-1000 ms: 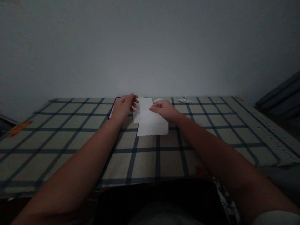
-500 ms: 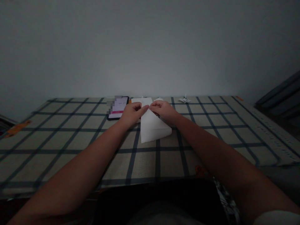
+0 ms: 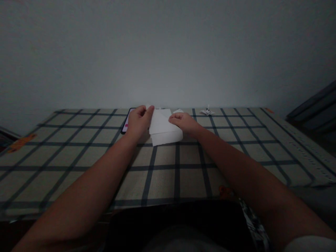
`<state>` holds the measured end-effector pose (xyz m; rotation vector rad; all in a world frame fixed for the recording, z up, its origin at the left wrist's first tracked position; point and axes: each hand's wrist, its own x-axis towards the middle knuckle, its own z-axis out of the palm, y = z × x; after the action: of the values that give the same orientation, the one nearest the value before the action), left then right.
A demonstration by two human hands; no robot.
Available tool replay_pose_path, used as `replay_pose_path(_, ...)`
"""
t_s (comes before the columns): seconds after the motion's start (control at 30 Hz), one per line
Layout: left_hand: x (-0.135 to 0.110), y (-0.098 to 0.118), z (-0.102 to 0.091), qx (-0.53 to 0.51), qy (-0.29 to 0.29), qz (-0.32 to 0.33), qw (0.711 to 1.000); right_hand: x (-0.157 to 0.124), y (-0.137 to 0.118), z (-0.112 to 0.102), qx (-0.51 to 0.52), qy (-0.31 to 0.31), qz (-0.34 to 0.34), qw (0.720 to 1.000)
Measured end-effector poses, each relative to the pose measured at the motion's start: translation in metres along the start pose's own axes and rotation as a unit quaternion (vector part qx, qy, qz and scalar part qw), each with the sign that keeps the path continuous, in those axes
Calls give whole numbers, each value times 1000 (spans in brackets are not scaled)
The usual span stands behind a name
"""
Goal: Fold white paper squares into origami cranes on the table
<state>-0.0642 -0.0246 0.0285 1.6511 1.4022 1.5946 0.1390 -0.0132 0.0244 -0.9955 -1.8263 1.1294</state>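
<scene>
A white sheet of paper [image 3: 164, 128], partly folded, lies on the checked tablecloth [image 3: 78, 150] near the far edge. My left hand [image 3: 138, 122] pinches its upper left corner between thumb and fingers. My right hand [image 3: 183, 122] presses curled fingers on the paper's right side. Both forearms stretch out across the cloth toward it.
A phone [image 3: 126, 125] with a lit screen lies just left of my left hand, mostly hidden by it. A small folded paper figure [image 3: 207, 111] stands at the far edge to the right. A pale wall rises right behind the table. Dark furniture [image 3: 312, 115] stands at far right.
The paper has been turned and refolded, now lying squarer and farther back. My left hand moved from the sheet's middle to its upper left corner, covering the phone again.
</scene>
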Motion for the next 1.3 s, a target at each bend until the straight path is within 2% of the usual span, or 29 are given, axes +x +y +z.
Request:
replay_pose_path(0.1, 11, -6, -8, -3, 76, -4, 997, 2, 2, 0, 40, -6, 22, 999)
replay_pose_path(0.17, 16, -10, -13, -6, 107, -16, 994, 2, 3, -1, 82, -12, 37, 996)
replay_pose_path(0.33, 24, -15, -16, -71, 142, -77, 984, 2, -1, -5, 198, -13, 61, 978)
replay_pose_path(0.43, 24, -17, -12, -143, 115, -99, 978, 1, -4, -6, 244, 19, 51, 968)
replay_pose_path(0.53, 21, -18, -8, -146, 84, -95, 981, 3, 0, -5, 247, 43, 36, 968)
replay_pose_path(0.67, 17, -20, -4, -129, 70, -65, 987, 6, 9, -1, 159, -7, 18, 987)
replay_pose_path(0.73, 17, -18, -3, -157, 54, -66, 984, 6, 11, -1, 134, -8, 1, 991)
replay_pose_path(0.83, 15, -14, -2, -200, -4, -98, 975, 5, 11, -2, 133, 31, -6, 991)
replay_pose_path(0.97, 11, -14, -3, -181, -91, -124, 971, 6, 9, -5, 137, 78, -13, 987)
replay_pose_path(1.1, 11, -19, -3, -167, -87, -118, 975, 6, 8, -8, 157, 93, -25, 983)
replay_pose_path(1.3, 13, -11, -3, -245, -67, -128, 959, 6, 7, -8, 223, 44, -16, 974)
